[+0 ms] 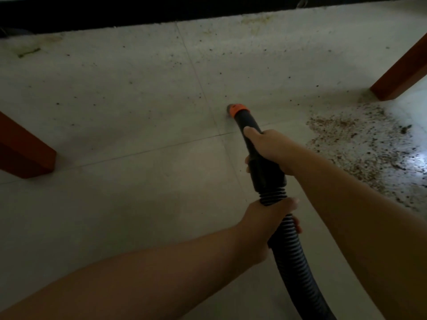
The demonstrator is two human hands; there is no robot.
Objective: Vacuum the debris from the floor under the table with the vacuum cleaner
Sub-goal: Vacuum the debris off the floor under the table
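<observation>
A black vacuum hose [291, 245] with a ribbed body runs from the lower right up to a smooth black handle tube and an orange-collared nozzle [236, 109]. The nozzle tip touches the grey tiled floor [138, 112] near a tile joint. My right hand [269, 147] grips the black handle tube just behind the nozzle. My left hand [265, 225] grips the ribbed hose lower down. A dense patch of brown and dark debris [360, 139] lies on the floor to the right of the nozzle. Small dark specks are scattered further back.
A reddish-brown table leg [402, 68] stands at the upper right beside the debris. Another table leg [23, 151] stands at the left edge. A dark band [161, 12] runs along the far edge of the floor. A bright light reflection [416, 158] shows at right.
</observation>
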